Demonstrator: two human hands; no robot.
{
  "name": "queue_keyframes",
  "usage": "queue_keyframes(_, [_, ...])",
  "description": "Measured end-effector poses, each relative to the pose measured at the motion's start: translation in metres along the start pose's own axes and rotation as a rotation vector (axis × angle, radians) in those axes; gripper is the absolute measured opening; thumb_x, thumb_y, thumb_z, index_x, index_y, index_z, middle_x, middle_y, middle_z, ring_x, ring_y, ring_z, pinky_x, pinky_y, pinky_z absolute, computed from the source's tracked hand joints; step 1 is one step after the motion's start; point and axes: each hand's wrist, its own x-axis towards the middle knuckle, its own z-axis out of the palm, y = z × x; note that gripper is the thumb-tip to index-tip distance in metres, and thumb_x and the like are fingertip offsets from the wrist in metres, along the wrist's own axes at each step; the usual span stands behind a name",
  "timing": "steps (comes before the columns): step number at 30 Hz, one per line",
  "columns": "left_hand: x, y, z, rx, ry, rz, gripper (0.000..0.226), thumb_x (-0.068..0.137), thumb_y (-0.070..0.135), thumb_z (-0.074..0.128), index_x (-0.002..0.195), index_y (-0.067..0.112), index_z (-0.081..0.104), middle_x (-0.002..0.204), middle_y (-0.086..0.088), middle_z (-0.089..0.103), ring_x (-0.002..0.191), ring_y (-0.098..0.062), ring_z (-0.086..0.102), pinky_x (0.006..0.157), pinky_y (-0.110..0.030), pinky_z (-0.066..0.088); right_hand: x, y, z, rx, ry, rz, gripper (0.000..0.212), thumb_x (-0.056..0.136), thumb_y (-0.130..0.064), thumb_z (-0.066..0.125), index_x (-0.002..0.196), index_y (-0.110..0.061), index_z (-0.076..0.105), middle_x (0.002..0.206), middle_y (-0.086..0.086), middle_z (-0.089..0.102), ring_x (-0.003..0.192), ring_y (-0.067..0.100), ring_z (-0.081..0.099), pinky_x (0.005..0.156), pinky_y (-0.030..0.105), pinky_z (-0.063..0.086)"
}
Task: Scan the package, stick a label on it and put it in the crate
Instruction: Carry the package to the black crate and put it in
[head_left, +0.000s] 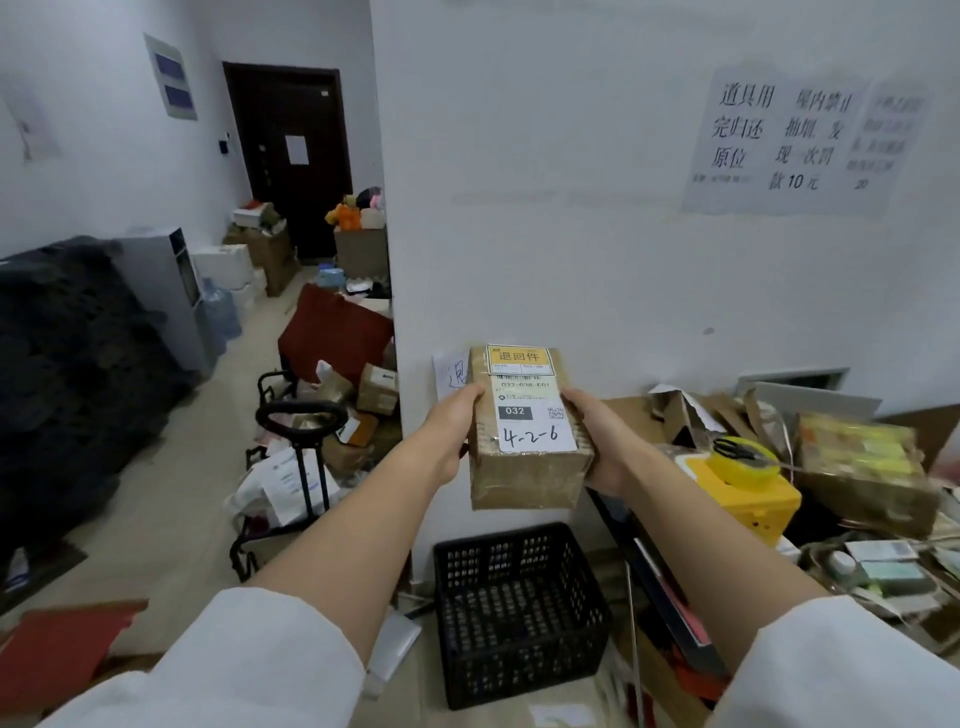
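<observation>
A brown cardboard package (524, 478) is held up in front of the white wall, gripped on its two sides by my left hand (452, 431) and my right hand (597, 441). Its top face carries a yellow label (517, 357) at the far end and a white label (535, 434) with "4-2-6" handwritten on it. Directly below the package, a black plastic crate (519, 613) with perforated walls stands on the floor, and nothing is inside it.
To the right is a cluttered table with a yellow box (748, 499), a roll of yellow tape with black scissors (740, 452) and a wrapped parcel (862, 478). On the left stand a black trolley (301, 447), piled parcels and a dark sofa (67, 374).
</observation>
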Motion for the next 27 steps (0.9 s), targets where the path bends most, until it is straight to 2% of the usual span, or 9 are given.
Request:
queue_keyframes(4, [0.062, 0.023, 0.02, 0.019, 0.015, -0.008, 0.019, 0.094, 0.03, 0.046, 0.089, 0.02, 0.062, 0.082, 0.002, 0.065, 0.077, -0.016, 0.06, 0.098, -0.037, 0.048, 0.065, -0.037, -0.023, 0.017, -0.027, 0.004, 0.036, 0.092, -0.039, 0.047, 0.105, -0.015, 0.07, 0.105, 0.009, 0.075, 0.096, 0.029, 0.069, 0.104, 0.05, 0.045])
queue_keyframes(9, [0.125, 0.046, 0.039, 0.022, 0.09, 0.012, 0.023, 0.096, 0.029, 0.042, 0.082, 0.022, 0.058, 0.08, 0.003, 0.065, 0.075, -0.015, 0.062, 0.099, -0.037, 0.048, 0.141, -0.07, -0.038, -0.012, -0.026, 0.01, 0.036, 0.091, -0.041, 0.048, 0.111, -0.018, 0.067, 0.102, 0.006, 0.076, 0.087, 0.026, 0.071, 0.093, 0.044, 0.051])
queue_keyframes(11, [0.145, 0.045, 0.039, 0.032, 0.124, -0.01, 0.022, 0.095, 0.029, 0.042, 0.083, 0.022, 0.059, 0.082, 0.002, 0.066, 0.082, -0.018, 0.064, 0.1, -0.038, 0.048, 0.164, -0.071, -0.039, -0.028, -0.038, 0.04, 0.035, 0.09, -0.042, 0.048, 0.111, -0.019, 0.066, 0.101, 0.005, 0.076, 0.086, 0.025, 0.071, 0.09, 0.043, 0.051])
queue_keyframes(15, [0.183, 0.031, 0.031, 0.054, 0.178, -0.079, 0.02, 0.092, 0.034, 0.047, 0.082, 0.022, 0.059, 0.083, 0.001, 0.066, 0.094, -0.024, 0.062, 0.098, -0.038, 0.049, 0.21, -0.059, -0.044, -0.054, -0.051, 0.106, 0.038, 0.085, -0.045, 0.054, 0.11, -0.019, 0.065, 0.114, 0.007, 0.073, 0.101, 0.03, 0.068, 0.099, 0.047, 0.046])
queue_keyframes(18, [0.21, 0.013, 0.023, 0.072, 0.171, -0.154, 0.02, 0.091, 0.037, 0.049, 0.082, 0.023, 0.06, 0.087, 0.001, 0.066, 0.102, -0.027, 0.063, 0.103, -0.043, 0.047, 0.235, -0.044, -0.048, -0.068, -0.045, 0.17, 0.044, 0.08, -0.045, 0.059, 0.112, -0.016, 0.066, 0.122, 0.01, 0.068, 0.106, 0.032, 0.066, 0.103, 0.051, 0.044])
queue_keyframes(20, [0.23, 0.0, 0.017, 0.084, 0.159, -0.191, 0.02, 0.091, 0.038, 0.049, 0.086, 0.023, 0.061, 0.092, 0.001, 0.067, 0.109, -0.028, 0.063, 0.103, -0.045, 0.047, 0.252, -0.032, -0.05, -0.07, -0.032, 0.206, 0.045, 0.08, -0.044, 0.059, 0.114, -0.016, 0.065, 0.128, 0.012, 0.065, 0.102, 0.031, 0.065, 0.098, 0.049, 0.048])
queue_keyframes(22, [0.25, -0.011, 0.013, 0.092, 0.146, -0.225, 0.021, 0.091, 0.039, 0.048, 0.087, 0.024, 0.061, 0.093, 0.001, 0.068, 0.109, -0.028, 0.063, 0.102, -0.044, 0.048, 0.267, -0.02, -0.052, -0.08, -0.021, 0.235, 0.036, 0.082, -0.043, 0.057, 0.107, -0.018, 0.064, 0.128, 0.014, 0.064, 0.097, 0.03, 0.064, 0.085, 0.043, 0.051])
queue_keyframes(25, [0.277, -0.023, 0.006, 0.102, 0.111, -0.272, 0.018, 0.092, 0.037, 0.047, 0.087, 0.025, 0.059, 0.092, 0.003, 0.066, 0.105, -0.027, 0.063, 0.1, -0.042, 0.049, 0.292, -0.009, -0.053, -0.073, 0.012, 0.287, 0.026, 0.083, -0.038, 0.055, 0.097, -0.016, 0.06, 0.109, 0.012, 0.061, 0.089, 0.03, 0.061, 0.072, 0.036, 0.049])
queue_keyframes(27, [0.296, -0.026, -0.002, 0.113, 0.084, -0.293, 0.017, 0.092, 0.033, 0.046, 0.087, 0.024, 0.059, 0.091, 0.003, 0.066, 0.095, -0.024, 0.062, 0.093, -0.039, 0.049, 0.309, -0.004, -0.051, -0.078, 0.03, 0.313, 0.025, 0.083, -0.032, 0.055, 0.099, -0.013, 0.056, 0.096, 0.011, 0.059, 0.079, 0.028, 0.059, 0.07, 0.036, 0.048])
